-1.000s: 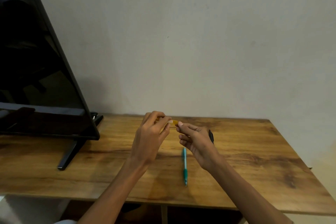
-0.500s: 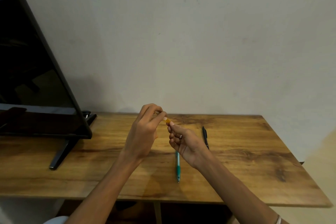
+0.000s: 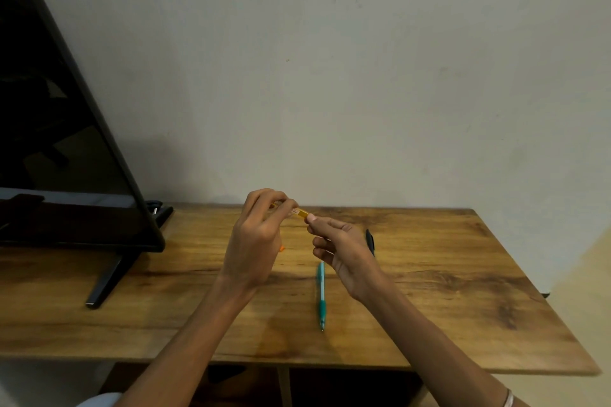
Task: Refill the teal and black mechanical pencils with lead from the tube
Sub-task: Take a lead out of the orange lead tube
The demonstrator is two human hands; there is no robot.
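My left hand [image 3: 256, 238] holds a small yellow-orange lead tube [image 3: 299, 213] above the table, its end sticking out to the right between thumb and fingers. My right hand [image 3: 344, 249] pinches that end of the tube with thumb and forefinger. A small orange bit [image 3: 281, 248] shows under my left hand, whether cap or part of the tube I cannot tell. The teal mechanical pencil [image 3: 321, 294] lies on the table [image 3: 463, 291] below my hands, tip towards me. The black mechanical pencil [image 3: 370, 240] lies to the right, mostly hidden behind my right hand.
A black monitor [image 3: 59, 149] on a stand [image 3: 109, 277] fills the left side of the wooden table. A plain wall rises behind. The table's right edge and front edge are close to the pencils.
My hands stay together at the tube. More of the tube now shows between them, and my right fingertips pinch its end.
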